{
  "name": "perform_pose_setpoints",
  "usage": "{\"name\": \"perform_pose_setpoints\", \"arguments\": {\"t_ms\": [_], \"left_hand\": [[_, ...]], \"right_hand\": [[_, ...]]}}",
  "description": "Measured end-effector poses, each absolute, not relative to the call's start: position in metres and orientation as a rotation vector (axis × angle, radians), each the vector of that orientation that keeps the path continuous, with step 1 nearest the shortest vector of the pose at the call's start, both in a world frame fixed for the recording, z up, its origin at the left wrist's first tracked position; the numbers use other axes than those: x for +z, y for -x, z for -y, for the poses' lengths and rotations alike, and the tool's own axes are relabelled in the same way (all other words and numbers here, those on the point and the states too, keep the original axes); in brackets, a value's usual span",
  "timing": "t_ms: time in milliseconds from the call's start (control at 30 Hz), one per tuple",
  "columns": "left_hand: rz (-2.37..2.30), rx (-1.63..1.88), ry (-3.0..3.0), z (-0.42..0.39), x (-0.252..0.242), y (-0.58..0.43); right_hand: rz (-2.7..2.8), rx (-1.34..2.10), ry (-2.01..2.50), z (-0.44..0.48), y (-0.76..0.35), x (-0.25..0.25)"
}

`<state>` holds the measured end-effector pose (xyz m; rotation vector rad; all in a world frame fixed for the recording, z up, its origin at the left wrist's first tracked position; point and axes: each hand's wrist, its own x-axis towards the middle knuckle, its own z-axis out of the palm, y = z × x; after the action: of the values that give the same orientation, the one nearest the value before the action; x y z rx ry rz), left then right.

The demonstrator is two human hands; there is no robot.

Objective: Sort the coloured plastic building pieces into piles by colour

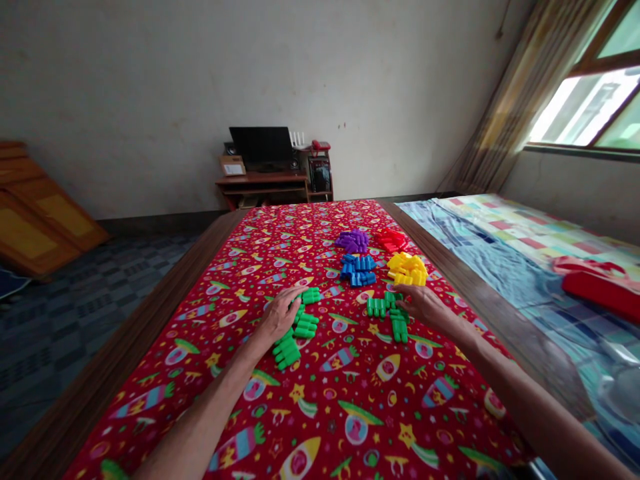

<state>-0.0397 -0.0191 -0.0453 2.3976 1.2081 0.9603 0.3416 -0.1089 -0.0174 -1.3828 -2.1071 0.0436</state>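
Your left hand (283,313): nearer you than blue pile (358,272) and left of it, fingers bent over left green blocks (306,327); cannot tell whether they grip one. Your right hand (423,305): nearer you than blue pile and right of it, thumb and forefinger parted at edge of right green blocks (399,327); grip there cannot be told either. Yellow pile (407,269) just right of blue pile, purple pile (353,241) just beyond it, red pile (391,240) beyond and right. All on red printed cloth (340,387) covering bench (465,283).
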Motion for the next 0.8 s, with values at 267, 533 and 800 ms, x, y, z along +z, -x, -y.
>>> {"name": "perform_pose_setpoints", "arguments": {"t_ms": [267,533,800], "left_hand": [[-1.217,0.94,-2.397,0.02,-0.044,0.039],[-1.219,0.951,-2.393,0.019,-0.046,0.04],[-1.175,1.043,-2.147,0.023,-0.042,0.04]], "right_hand": [[1.755,0.516,1.583,0.093,-0.328,-0.01],[1.906,0.692,1.554,0.107,-0.326,-0.005],[1.939,0.276,1.472,0.099,-0.297,0.014]]}}
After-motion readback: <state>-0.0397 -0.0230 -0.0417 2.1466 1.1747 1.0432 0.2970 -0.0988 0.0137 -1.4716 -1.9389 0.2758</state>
